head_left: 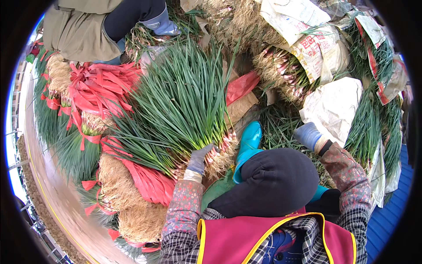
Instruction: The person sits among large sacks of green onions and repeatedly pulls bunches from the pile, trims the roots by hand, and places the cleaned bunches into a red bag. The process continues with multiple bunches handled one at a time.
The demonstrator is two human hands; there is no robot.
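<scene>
My left hand (pixel 200 159), in a grey work glove, grips the pinkish bulb end of a large bunch of green garlic or scallion plants (pixel 184 95). Long leaves fan out up and left, and the pale roots hang at the right, near my turquoise rubber boot (pixel 250 138). My right hand (pixel 307 135), in a blue-grey glove, is closed at the edge of a white sack (pixel 333 102); whether it holds anything cannot be told. Red plastic strips (pixel 145 178) lie below and left of the bunch.
Tied bundles (pixel 122 184) with straw-coloured roots line the left side. Another person's blue boot (pixel 165 24) is at the top. Rooted plants (pixel 283 67) lie partly under printed sacks (pixel 313 49) at the upper right. Loose leaves (pixel 277 122) cover the ground beyond my knee.
</scene>
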